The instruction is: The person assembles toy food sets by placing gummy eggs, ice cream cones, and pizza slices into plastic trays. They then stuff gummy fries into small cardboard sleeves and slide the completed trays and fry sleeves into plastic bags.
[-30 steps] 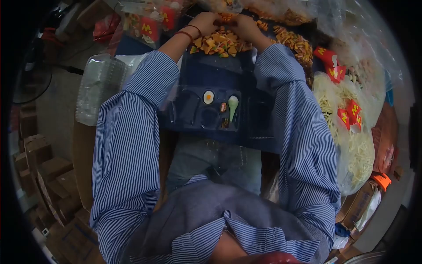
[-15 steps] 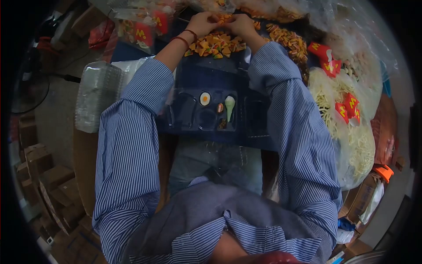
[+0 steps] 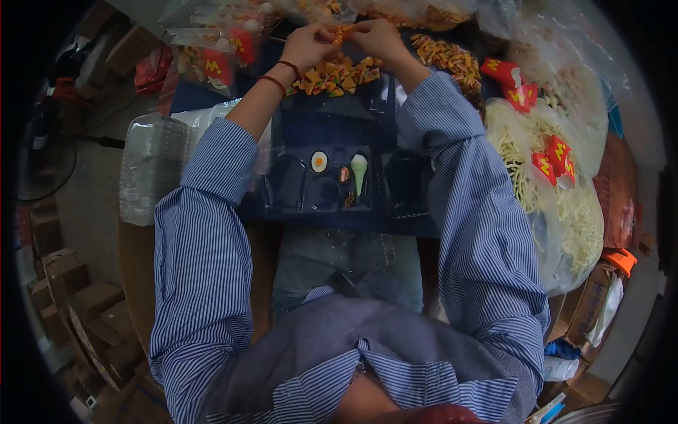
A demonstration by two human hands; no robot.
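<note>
My left hand and my right hand meet at the top of the view, both pinching one small orange toy piece between their fingertips. Just below them lies a pile of small orange and yellow toy pieces on a dark blue surface. Nearer to me sits a clear compartment tray holding a toy fried egg, a pale green toy ice-cream cone and two small brown bits.
A stack of clear plastic trays lies at the left. Big bags of white noodle-like toys with red fry boxes fill the right. Bagged toy pieces are at top left, cardboard boxes on the floor at left.
Both hands have lifted slightly off the pile, holding the orange piece between them. The camera view has shifted a little, so the tray appears higher and further left.
</note>
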